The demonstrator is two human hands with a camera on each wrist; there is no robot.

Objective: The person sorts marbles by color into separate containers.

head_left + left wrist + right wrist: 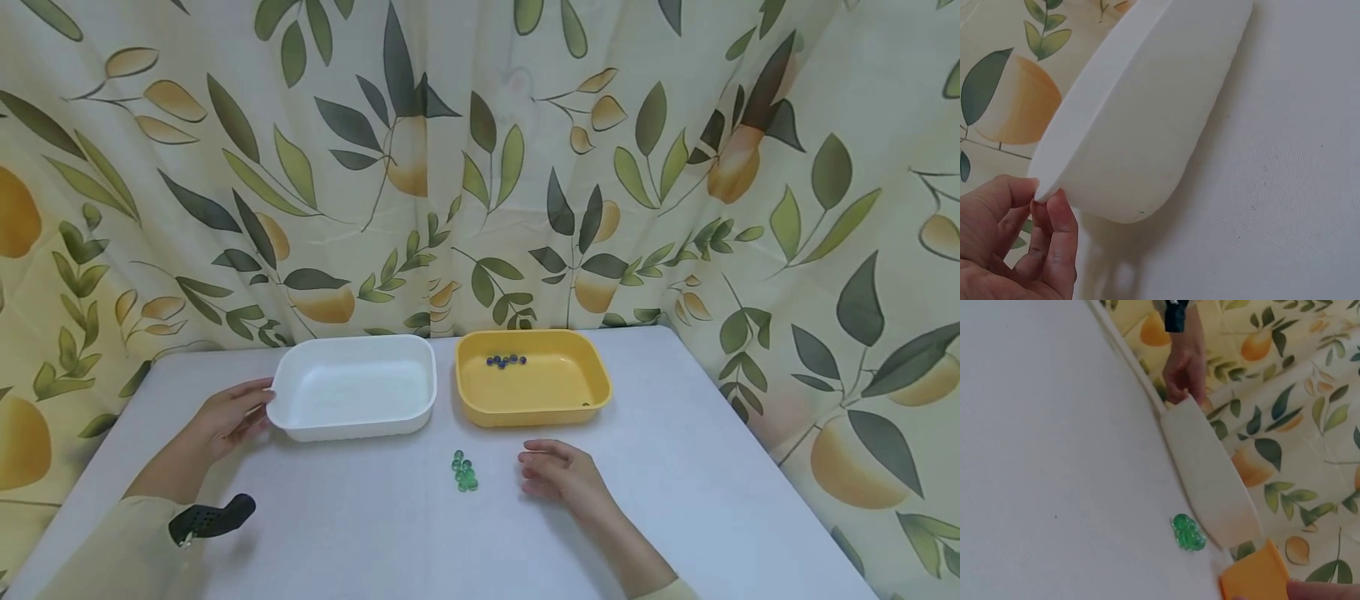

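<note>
My left hand pinches the left rim of a white tray; thumb and fingertips meet at the tray's corner edge in the left wrist view. Nothing lies inside that tray. To its right stands a yellow tray with several dark blue marbles grouped toward its back left, and a small dark piece by its front right corner. A cluster of green marbles lies on the table in front of the trays. Beside them, to the right, my right hand hovers with loosely bent fingers, holding nothing.
Both trays sit side by side at the back of a table with a white cover. Behind it hangs a curtain printed with fruit and leaves. A black strap is on my left wrist.
</note>
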